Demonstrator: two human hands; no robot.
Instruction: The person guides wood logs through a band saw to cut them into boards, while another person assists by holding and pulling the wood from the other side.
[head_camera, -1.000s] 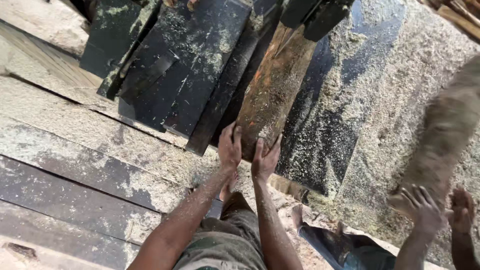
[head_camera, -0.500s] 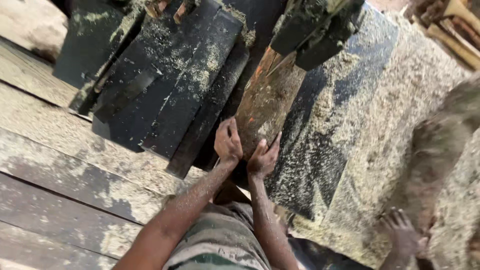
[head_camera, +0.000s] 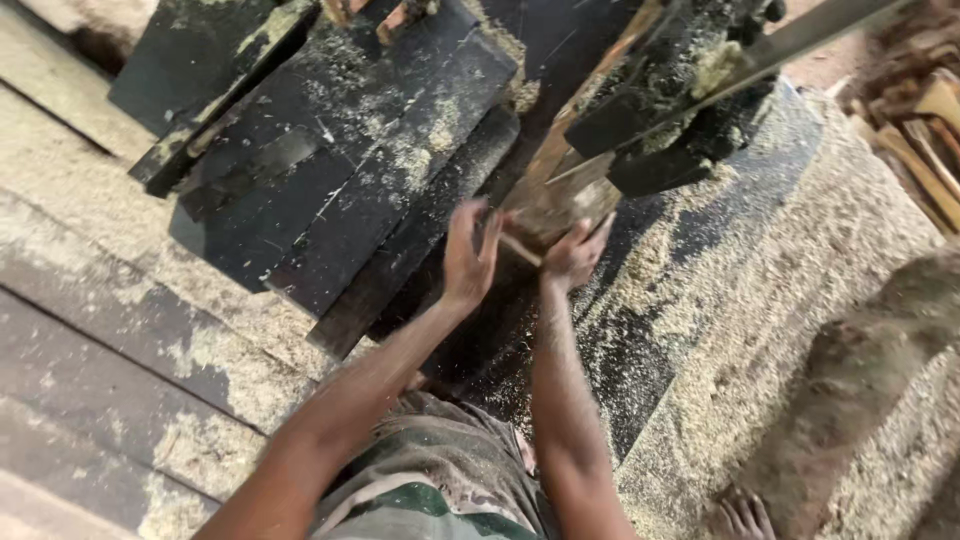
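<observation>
At the near end of the wooden plank (head_camera: 560, 185), the left hand (head_camera: 468, 255) lies flat against its left edge with fingers straight and together, while the right hand (head_camera: 574, 256) cups the right corner, fingers loosely curled. Half a second ago both hands sat lower and closer together; they have since travelled forward with the plank along the black, sawdust-strewn saw table (head_camera: 330, 190). A dark saw guard (head_camera: 670, 110) overhangs the plank's far part. Another person's bare foot (head_camera: 738, 515) stands in sawdust at lower right.
</observation>
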